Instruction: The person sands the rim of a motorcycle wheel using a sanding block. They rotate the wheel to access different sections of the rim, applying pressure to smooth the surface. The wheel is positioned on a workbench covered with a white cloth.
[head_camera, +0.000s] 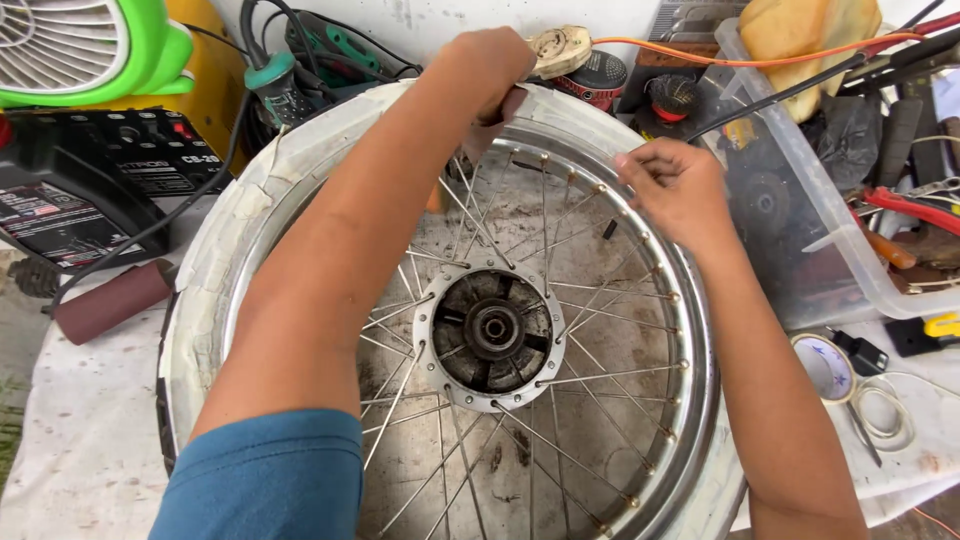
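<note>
Under both hands, the spoked wheel (490, 330) lies flat; left hand (487, 72) grips its rim, right hand (672, 185) pinches a spoke.

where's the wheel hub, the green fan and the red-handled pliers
wheel hub (492, 330), head view, on its dark centre beside the axle hole
green fan (150, 55), head view, on the green casing at its right side
red-handled pliers (915, 210), head view, on the upper red handle

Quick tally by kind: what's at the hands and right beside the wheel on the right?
Hands: 2, left, right
Spoked wheel: 1
Clear plastic bin: 1
Tape roll: 1
Total: 5
</note>
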